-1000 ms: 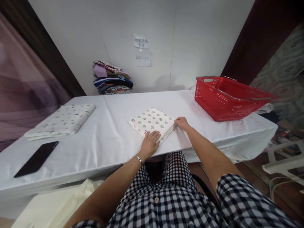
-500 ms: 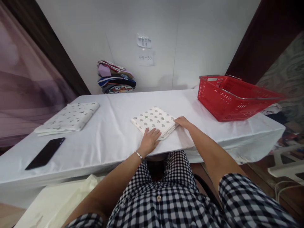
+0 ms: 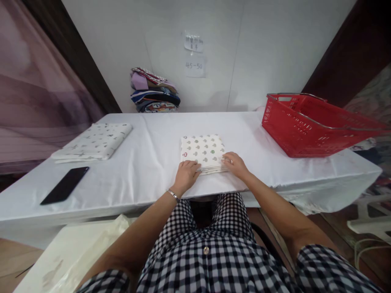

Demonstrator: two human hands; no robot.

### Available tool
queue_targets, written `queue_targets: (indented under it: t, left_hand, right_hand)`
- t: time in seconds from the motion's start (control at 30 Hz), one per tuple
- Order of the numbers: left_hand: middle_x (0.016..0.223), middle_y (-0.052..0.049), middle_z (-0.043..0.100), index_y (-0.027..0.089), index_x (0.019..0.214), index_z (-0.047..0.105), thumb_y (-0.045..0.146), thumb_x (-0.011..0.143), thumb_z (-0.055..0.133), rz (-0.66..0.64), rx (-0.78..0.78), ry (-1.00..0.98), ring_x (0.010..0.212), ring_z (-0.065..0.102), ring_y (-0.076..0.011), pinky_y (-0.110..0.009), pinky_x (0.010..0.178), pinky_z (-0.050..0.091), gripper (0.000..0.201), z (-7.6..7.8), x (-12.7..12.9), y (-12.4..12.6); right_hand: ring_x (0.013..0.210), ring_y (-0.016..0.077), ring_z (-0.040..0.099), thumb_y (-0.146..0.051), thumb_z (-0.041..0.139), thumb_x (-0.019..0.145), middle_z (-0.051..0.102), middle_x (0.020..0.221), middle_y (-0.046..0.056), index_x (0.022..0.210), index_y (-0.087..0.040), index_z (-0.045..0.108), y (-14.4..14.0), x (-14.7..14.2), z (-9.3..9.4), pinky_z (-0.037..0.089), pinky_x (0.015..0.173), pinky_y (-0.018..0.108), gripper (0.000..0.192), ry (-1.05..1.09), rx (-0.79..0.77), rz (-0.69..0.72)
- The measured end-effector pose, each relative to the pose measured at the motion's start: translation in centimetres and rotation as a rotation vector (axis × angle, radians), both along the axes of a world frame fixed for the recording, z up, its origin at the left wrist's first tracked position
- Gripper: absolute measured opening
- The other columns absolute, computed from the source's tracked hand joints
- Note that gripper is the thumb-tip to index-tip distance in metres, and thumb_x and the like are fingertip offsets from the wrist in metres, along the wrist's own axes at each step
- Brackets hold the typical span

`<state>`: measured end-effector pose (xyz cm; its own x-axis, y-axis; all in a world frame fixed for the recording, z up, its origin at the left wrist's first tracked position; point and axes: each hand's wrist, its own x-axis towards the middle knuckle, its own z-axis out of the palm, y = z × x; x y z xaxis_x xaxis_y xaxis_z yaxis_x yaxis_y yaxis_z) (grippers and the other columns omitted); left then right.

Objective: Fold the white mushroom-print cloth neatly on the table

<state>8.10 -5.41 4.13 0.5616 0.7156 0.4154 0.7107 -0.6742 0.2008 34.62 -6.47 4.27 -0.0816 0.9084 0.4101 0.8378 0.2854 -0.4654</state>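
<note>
**Folded printed cloth squared up at the table's near edge**

Folded printed cloth point(image 3: 203, 149), white with small tree motifs, lies flat on the white-covered table point(image 3: 146, 162), close to its near edge and roughly at its middle. The left hand point(image 3: 186, 176) presses down on the near left corner, fingers spread and gripping nothing; the right hand point(image 3: 236, 164) rests on the near right corner, fingertips touching the stacked edges. The work appears to be at the straightening stage, the layers being aligned; any lift would call for a firm hold under both corners. Far left lies a second folded cloth point(image 3: 94, 140), with a black phone point(image 3: 64, 190) nearer. A red basket point(image 3: 314, 124) stands at right, and a pile of folded fabrics point(image 3: 154, 95) sits against the far wall.
</note>
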Motion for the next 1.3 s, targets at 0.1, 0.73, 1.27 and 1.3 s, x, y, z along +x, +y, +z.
queue_targets:
  t: [0.1, 0.73, 1.27, 1.3]
  left_hand:
    - [0.107, -0.007, 0.062, 0.025, 0.108, 0.064, 0.03, 0.087, 0.051, 0.006, 0.0, 0.013, 0.1, 0.051, -0.0246, -0.042, 0.085, 0.041, 0.025, -0.5, 0.4, 0.4]
    - [0.096, -0.006, 0.061, 0.022, 0.098, 0.064, 0.033, 0.088, 0.052, -0.01, 0.045, 0.136, 0.09, 0.052, -0.0224, -0.038, 0.078, 0.039, 0.019, 0.4, 1.3, 0.9]
    - [0.094, -0.008, 0.058, 0.018, 0.101, 0.058, 0.013, 0.086, 0.043, -0.052, 0.137, 0.262, 0.089, 0.05, -0.0226, -0.037, 0.076, 0.037, 0.022, 0.2, 1.7, 0.4]
    - [0.094, -0.008, 0.058, 0.018, 0.101, 0.058, 0.013, 0.086, 0.043, -0.047, 0.133, 0.258, 0.089, 0.05, -0.0226, -0.037, 0.076, 0.037, 0.022, 0.2, 1.8, 0.3]
  right_hand:
    - [0.103, 0.0193, 0.054, -0.03, 0.052, 0.088, 0.064, 0.109, 0.007, 0.105, -0.019, 0.066, -0.8, 0.1, -0.4, 0.039, 0.091, 0.032, 0.025, -0.146, 0.024, 0.206]
    - [0.092, 0.0186, 0.05, -0.024, 0.052, 0.089, 0.062, 0.099, 0.005, 0.098, -0.02, 0.067, -0.1, -0.3, 2.0, 0.034, 0.078, 0.029, 0.018, -0.5, -0.098, 0.316]
    - [0.089, 0.0216, 0.047, -0.02, 0.045, 0.092, 0.06, 0.099, 0.01, 0.1, -0.015, 0.062, -1.0, 0.0, -1.5, 0.033, 0.077, 0.032, 0.019, -0.56, 0.167, 0.229]
    - [0.09, 0.0215, 0.047, -0.023, 0.046, 0.092, 0.06, 0.099, 0.01, 0.103, -0.016, 0.061, -1.0, 0.0, -1.3, 0.033, 0.077, 0.031, 0.02, -0.552, 0.152, 0.242]
